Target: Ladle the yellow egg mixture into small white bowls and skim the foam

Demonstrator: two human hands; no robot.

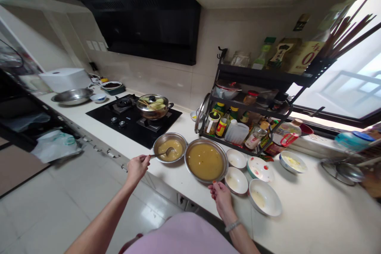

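My left hand (138, 169) is closed around the handle of a metal spoon (169, 151). The spoon's head dips into yellowish-brown liquid in the smaller metal bowl (156, 146). Right of that bowl, and close against it, stands a larger metal bowl (226, 166) with similar liquid and a few pale bits in it. My right hand (222, 198) has its fingers curled, with the fingertips pinched at the larger bowl's near rim. Beside this hand are a small white bowl (236, 180) and a bigger white bowl (272, 198) with a little liquid at its bottom.
A lidded pot (152, 107) sits on the black gas stove (133, 131) at the left. Behind the bowls stands a black rack (253, 107) of bottles and jars. Another white bowl (237, 158), a patterned dish (260, 168) and a bowl (293, 162) with yellow pieces occupy the right counter.
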